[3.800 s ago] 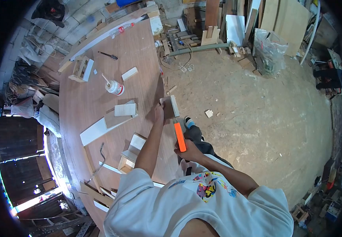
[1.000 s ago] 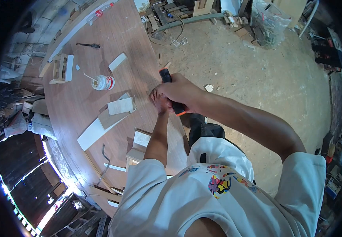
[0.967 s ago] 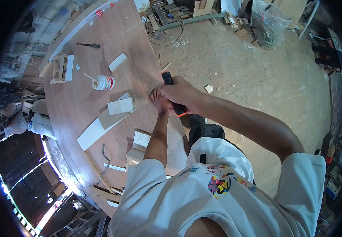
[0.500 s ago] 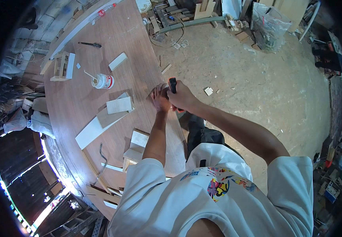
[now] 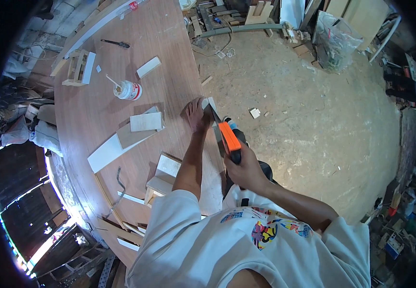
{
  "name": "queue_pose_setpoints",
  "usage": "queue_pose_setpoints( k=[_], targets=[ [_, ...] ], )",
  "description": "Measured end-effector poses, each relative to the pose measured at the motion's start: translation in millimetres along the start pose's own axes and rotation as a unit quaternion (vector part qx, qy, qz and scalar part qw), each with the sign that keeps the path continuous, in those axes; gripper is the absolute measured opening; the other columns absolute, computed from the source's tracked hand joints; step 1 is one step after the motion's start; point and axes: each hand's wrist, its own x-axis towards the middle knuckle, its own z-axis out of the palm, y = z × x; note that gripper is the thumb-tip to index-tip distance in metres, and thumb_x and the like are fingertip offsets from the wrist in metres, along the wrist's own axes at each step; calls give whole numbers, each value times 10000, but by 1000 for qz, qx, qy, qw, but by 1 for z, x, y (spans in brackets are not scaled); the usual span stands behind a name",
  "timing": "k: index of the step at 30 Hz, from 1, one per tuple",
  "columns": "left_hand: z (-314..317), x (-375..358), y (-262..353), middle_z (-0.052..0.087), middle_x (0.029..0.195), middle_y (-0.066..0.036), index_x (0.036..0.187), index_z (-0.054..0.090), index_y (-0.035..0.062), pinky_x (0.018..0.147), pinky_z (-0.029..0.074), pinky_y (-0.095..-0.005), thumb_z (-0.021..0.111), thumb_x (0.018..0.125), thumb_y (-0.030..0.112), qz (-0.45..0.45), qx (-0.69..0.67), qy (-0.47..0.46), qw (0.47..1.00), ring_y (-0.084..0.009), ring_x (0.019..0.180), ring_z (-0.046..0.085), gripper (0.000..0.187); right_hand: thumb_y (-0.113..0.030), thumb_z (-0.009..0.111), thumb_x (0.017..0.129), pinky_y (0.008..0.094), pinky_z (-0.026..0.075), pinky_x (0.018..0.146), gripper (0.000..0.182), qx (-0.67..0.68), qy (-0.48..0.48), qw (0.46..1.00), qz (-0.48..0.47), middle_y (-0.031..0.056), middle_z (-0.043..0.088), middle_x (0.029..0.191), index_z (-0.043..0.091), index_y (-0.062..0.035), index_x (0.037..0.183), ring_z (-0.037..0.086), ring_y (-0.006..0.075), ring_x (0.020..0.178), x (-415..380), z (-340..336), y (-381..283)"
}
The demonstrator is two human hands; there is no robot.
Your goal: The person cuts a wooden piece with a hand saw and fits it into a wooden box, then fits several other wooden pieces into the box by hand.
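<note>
My right hand (image 5: 245, 168) is wrapped round the handle of an orange and black handsaw (image 5: 229, 136). The saw's dark blade slants up to a pale wood piece (image 5: 211, 104) at the table's right edge. Against the table edge, my left hand (image 5: 197, 115) presses on the piece with its fingers bent over it. How much of the piece lies under that hand is hidden. Left of my left hand, a small white-faced board (image 5: 146, 122) rests on a longer board (image 5: 107, 156).
On the brown table (image 5: 169, 48) are an open glue jar (image 5: 130, 90) with a stick, a dark brush (image 5: 115, 43), a loose block (image 5: 149, 67), a small wooden frame (image 5: 79, 68) and a box-like piece (image 5: 167, 168). A plastic bag (image 5: 335, 43) stands on the floor.
My right hand has moved down and back toward my body with the saw, and the orange handle and blade now show. My left hand has stayed at the table edge. The view has shifted slightly.
</note>
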Motion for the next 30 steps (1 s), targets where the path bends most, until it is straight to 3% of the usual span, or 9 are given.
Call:
queue_pose_setpoints(
  k=[2,6,8,13,15,18,20,28,30],
  targets=[
    [-8,-1,8,504,1216,-74,1193,523,96,1018,278,-412,537,720,139,10,6,2,1000,-276,1186,418,475,-42,550,766,338,425,582,181,-50,-19,997,51,133,516,655,508,16,933,521,174,613,26,2,25],
    [-15,1,13,506,1218,-63,1183,534,98,1021,270,-405,514,737,145,8,13,6,1000,-258,1197,409,449,-37,546,760,356,427,584,185,-23,-8,999,36,162,514,659,505,29,928,537,207,610,48,14,44],
    [-13,1,10,507,1217,-57,1182,534,103,1023,268,-404,514,737,149,6,19,-3,1000,-255,1198,410,448,-27,538,781,309,401,576,144,-28,0,999,16,62,457,664,479,12,906,442,122,625,35,16,35],
    [-5,2,4,506,1222,-43,1179,537,119,1027,263,-400,520,731,161,2,35,-16,999,-248,1203,406,450,-1,538,776,318,409,596,195,7,11,1000,-14,64,458,678,490,18,963,449,124,640,-17,10,-7],
    [-7,2,2,502,1219,-48,1203,525,130,1038,242,-429,549,762,297,21,29,-23,999,-251,1196,421,472,14,534,770,305,408,607,218,38,3,998,48,66,462,696,495,19,984,452,116,657,-13,8,3],
    [-17,3,11,510,1208,-50,1175,539,129,1038,261,-407,537,733,185,30,-14,-19,999,-252,1194,415,445,13,532,773,282,410,621,207,-3,-12,999,41,65,472,713,495,15,976,467,110,677,30,15,52],
    [-16,2,13,512,1202,-50,1173,541,129,1038,265,-409,549,735,203,23,-13,-8,1000,-255,1188,420,444,11,534,770,270,410,621,200,3,-2,1000,-1,62,467,704,495,17,966,472,107,678,40,21,55],
    [-13,1,13,520,1187,-52,1152,557,124,1032,276,-417,587,734,234,2,-1,-10,1000,-261,1176,429,434,17,529,808,266,422,709,232,57,-32,994,85,82,499,793,501,13,1038,483,98,772,-36,4,-23],
    [-14,3,15,514,1186,-48,1163,543,124,1039,268,-419,586,730,224,4,13,-17,1000,-255,1183,422,446,26,537,787,265,425,725,279,60,-21,995,74,79,501,796,508,17,1064,486,97,778,-28,8,-4]
  ],
)
